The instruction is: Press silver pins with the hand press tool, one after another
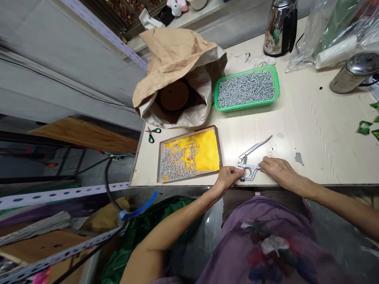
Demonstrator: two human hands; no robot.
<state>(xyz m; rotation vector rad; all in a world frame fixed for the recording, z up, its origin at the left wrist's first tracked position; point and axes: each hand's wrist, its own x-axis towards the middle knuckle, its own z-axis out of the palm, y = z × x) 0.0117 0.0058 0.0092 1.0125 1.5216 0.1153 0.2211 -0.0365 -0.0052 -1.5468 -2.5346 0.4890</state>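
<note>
Beyond the pale wood-grained table [319, 130] rose a grey wall [242, 29] with a dark-framed window [130, 14]; left of the table ran white perforated metal rails [69, 194].

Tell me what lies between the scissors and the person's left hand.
In the head view, a shallow tray of small metal pieces lies between the scissors and the left hand.

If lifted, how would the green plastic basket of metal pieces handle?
The green rectangular plastic basket is probably heavy for its size, filled with small silvery metal pieces; tilting might spill them, as they lie loose and uncovered.
</note>
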